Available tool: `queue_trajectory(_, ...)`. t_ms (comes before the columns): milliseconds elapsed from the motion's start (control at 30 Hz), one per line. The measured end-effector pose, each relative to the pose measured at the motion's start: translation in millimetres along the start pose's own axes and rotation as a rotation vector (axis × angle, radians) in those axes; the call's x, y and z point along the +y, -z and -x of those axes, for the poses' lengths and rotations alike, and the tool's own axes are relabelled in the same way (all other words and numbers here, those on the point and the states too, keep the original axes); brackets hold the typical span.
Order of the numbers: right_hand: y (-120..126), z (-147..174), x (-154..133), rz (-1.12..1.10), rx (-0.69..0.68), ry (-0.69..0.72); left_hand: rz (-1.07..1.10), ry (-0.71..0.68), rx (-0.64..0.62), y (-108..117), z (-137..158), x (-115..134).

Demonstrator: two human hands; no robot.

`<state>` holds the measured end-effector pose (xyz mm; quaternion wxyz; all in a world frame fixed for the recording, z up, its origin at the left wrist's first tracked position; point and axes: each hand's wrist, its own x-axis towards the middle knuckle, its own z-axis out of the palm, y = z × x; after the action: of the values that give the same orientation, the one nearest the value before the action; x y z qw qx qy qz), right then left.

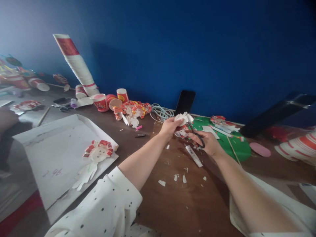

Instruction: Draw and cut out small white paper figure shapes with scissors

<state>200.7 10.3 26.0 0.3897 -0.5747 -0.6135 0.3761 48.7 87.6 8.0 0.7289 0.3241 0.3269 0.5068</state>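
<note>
My left hand [171, 127] pinches a white paper cutout [184, 118] above the table. In my right hand [206, 142] is a pair of black-handled scissors [200, 139], its blades at the lower edge of the paper. How far the blades are parted I cannot make out. Below my hands a white tube [194, 156] lies on the brown table [170, 204], with several paper scraps [184, 178] around it. A red-and-white paper piece [181, 132] shows partly behind my fingers.
A phone [185, 102] leans on the blue wall. Right of it lies a green sheet [237, 148] with pens. Paper cups [100, 102], a tall cup stack [79, 65] and a coiled cable [161, 112] stand behind. Left, a paper figure [97, 153] rests on a white sheet [54, 151]; another person's hand [7, 118] is blurred.
</note>
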Motion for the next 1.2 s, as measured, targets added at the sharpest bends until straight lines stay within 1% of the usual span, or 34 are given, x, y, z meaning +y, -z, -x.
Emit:
queue_trajectory(167,2.4,-1.2,4.7,0.005,-0.017,-0.020,-0.024,0.002,-0.004,1.4,-1.0,1.0)
queue_trajectory(367,8.8,-3.0,13.6,0.067,-0.060,-0.023,-0.096,0.002,-0.039,6.3,-6.2,0.0)
queue_trajectory(633,11.8,-2.8,12.5,0.103,-0.071,-0.039,-0.147,0.005,-0.070,8.9,-6.6,1.7)
queue_trajectory(1000,12.9,-3.4,14.6,0.101,-0.087,-0.035,-0.137,0.023,-0.060,9.5,-6.9,2.4)
queue_trajectory(1200,14.0,-4.2,13.6,0.078,-0.109,-0.046,-0.181,0.010,-0.065,13.0,-10.1,0.3)
